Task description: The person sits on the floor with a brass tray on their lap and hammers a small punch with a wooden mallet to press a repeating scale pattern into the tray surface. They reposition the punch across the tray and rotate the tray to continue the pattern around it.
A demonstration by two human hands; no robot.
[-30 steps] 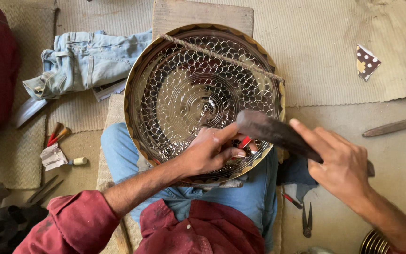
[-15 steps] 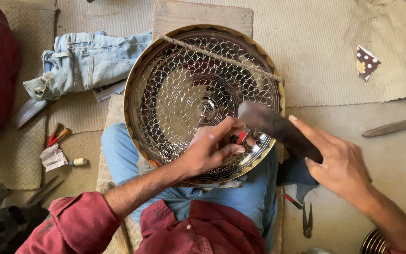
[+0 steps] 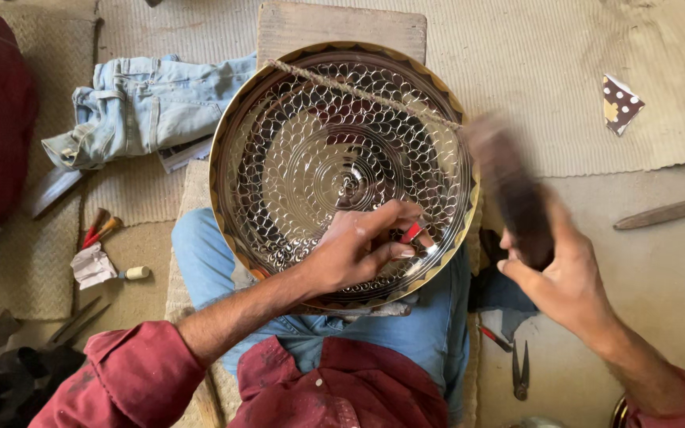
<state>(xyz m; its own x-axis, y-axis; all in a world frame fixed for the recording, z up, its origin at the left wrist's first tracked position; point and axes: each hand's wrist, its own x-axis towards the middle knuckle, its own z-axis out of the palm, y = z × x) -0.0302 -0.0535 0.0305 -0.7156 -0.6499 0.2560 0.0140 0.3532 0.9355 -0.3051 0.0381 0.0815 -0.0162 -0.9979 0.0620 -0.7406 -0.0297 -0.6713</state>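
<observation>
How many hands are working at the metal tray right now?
2. The left hand rests on the patterned metal tray, pinching a small red tool; the right hand grips a dark mallet beside the tray's rim.

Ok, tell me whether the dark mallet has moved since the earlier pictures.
Yes. The dark mallet, gripped in the right hand, swung rightward off the engraved metal tray, now beside its right rim.

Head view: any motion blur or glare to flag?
Head view: the dark mallet in the right hand is smeared by motion blur, its upper end ghosted; the left hand and its small red-tipped tool stay sharp; the engraved metal plate shows bright specular glints; lighting is soft, shadows faint.
</observation>
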